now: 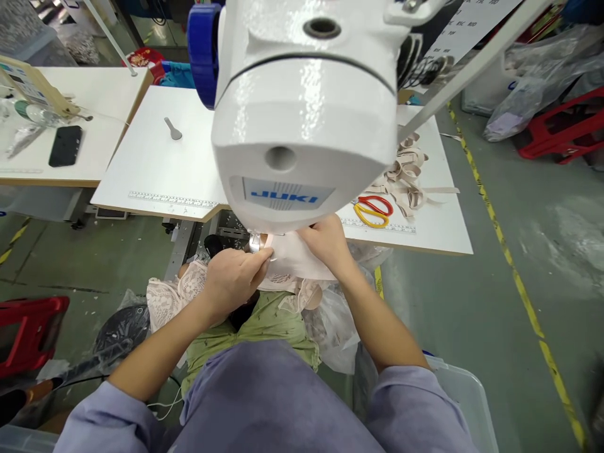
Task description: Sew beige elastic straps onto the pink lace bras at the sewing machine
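Note:
A white sewing machine head (pixel 302 126) fills the upper middle and hides the needle area. Just below it, my left hand (pixel 236 277) pinches the left edge of a smooth pale pink fabric piece (pixel 295 258). My right hand (pixel 328 245) grips the same fabric on its right side, fingertips partly hidden behind the machine. Beside my left fingers sits a shiny metal part (pixel 255 243) of the machine. Pale pink lace garment parts (pixel 177 292) hang below my hands, over my lap.
Red and yellow-handled scissors (pixel 372 211) and a heap of beige straps (pixel 408 170) lie on the right of the white table (pixel 438 220). A grey tool (pixel 173 129) rests on the left. Further left are a black phone (pixel 65 146) and a red stool (pixel 31 333).

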A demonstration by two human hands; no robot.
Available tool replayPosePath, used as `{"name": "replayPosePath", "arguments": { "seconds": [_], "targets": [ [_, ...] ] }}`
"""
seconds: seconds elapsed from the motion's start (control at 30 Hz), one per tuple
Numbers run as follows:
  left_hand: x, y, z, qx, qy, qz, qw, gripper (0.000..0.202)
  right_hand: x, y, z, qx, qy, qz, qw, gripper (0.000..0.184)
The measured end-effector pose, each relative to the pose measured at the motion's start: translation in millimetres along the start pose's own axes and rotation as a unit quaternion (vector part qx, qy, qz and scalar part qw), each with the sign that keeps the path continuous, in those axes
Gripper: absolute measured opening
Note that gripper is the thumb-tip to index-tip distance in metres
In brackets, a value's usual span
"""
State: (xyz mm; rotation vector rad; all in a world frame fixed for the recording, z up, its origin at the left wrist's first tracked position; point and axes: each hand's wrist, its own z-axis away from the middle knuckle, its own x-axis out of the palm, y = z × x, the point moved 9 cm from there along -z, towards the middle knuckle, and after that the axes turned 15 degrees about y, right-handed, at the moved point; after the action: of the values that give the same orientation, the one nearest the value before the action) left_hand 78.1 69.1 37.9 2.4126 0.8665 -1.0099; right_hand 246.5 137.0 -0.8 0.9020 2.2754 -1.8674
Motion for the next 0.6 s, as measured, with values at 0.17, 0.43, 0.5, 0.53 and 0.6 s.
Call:
{"name": "replayPosePath", "arguments": {
  "seconds": [0.17, 0.43, 0.5, 0.53, 0.6],
  "targets": [
    [-0.9, -12.1, 6.4, -0.054, 0.003, 0.033, 0.998, 0.026, 7.5, 9.0, 8.5, 0.040, -0.011, -0.042, 0.998, 0.020],
    [-8.0, -17.9, 16.5, -0.104, -0.007, 0.100, 0.989, 0.027, 24.1, 33.8, 53.0, 0.189, -0.051, -0.228, 0.954, 0.029],
    [-10.4, -17.5, 18.4, -0.112, -0.002, 0.110, 0.988, 0.026, 24.4, 32.9, 61.8, 0.210, -0.054, -0.243, 0.946, 0.029],
    [-11.5, -17.5, 19.2, -0.117, 0.002, 0.111, 0.987, 0.026, 24.3, 32.1, 65.4, 0.220, -0.054, -0.249, 0.942, 0.029],
    [-12.9, -17.8, 21.0, -0.126, 0.005, 0.108, 0.986, 0.025, 23.9, 30.7, 71.9, 0.244, -0.050, -0.262, 0.932, 0.030]
  ]
}}
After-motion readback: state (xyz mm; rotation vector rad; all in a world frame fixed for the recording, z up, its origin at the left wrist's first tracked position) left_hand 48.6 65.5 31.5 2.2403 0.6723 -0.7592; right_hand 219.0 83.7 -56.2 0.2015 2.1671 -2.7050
